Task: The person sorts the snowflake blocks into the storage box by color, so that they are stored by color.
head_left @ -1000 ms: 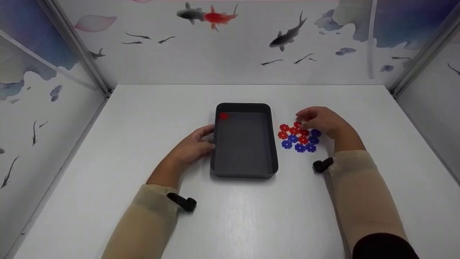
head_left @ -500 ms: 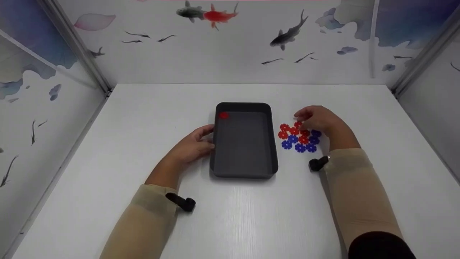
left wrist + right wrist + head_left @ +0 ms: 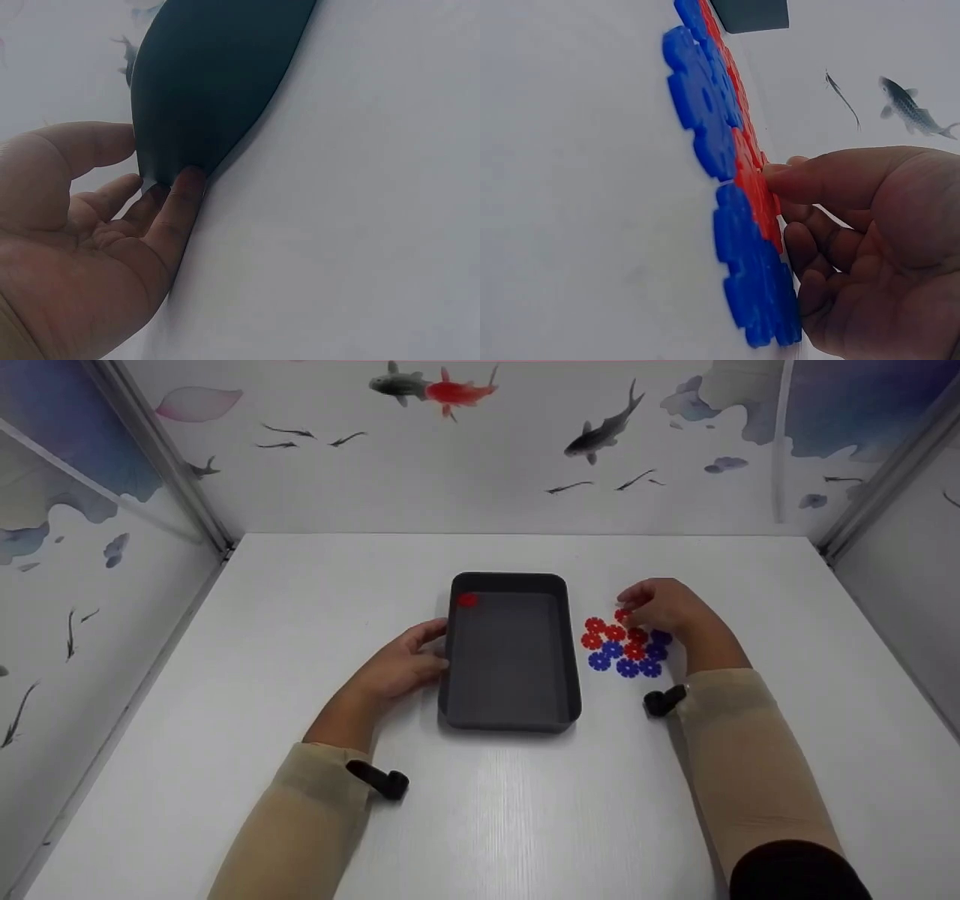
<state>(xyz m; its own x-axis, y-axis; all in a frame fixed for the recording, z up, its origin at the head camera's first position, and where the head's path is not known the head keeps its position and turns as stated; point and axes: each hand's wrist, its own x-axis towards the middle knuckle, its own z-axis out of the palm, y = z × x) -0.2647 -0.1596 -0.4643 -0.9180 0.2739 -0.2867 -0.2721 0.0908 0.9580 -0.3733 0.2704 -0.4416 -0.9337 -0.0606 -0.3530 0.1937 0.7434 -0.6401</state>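
Observation:
A dark grey rectangular tray [image 3: 510, 660] stands on the table with one red piece [image 3: 468, 600] in its far left corner. My left hand [image 3: 397, 667] rests against the tray's left wall; the left wrist view has its extended fingers [image 3: 105, 142] touching the outside. To the tray's right lies a cluster of flat, notched plastic snowflake discs, red ones [image 3: 595, 625] and blue ones [image 3: 628, 668]. At the cluster's far side my right hand [image 3: 671, 611] pinches a red snowflake disc [image 3: 622, 615] between thumb and fingers. The right wrist view has the thumb tip at the red discs [image 3: 756, 191].
A white table [image 3: 480, 810] lies under everything. White panels [image 3: 465, 472] printed with fish enclose it at the back and sides. A black wrist camera [image 3: 664, 701] sits on the right sleeve, another black camera [image 3: 386, 781] on the left.
My right hand has shifted slightly left, and the red disc at its fingertips has moved a little away from its neighbours. My left hand and the tray have stayed in place.

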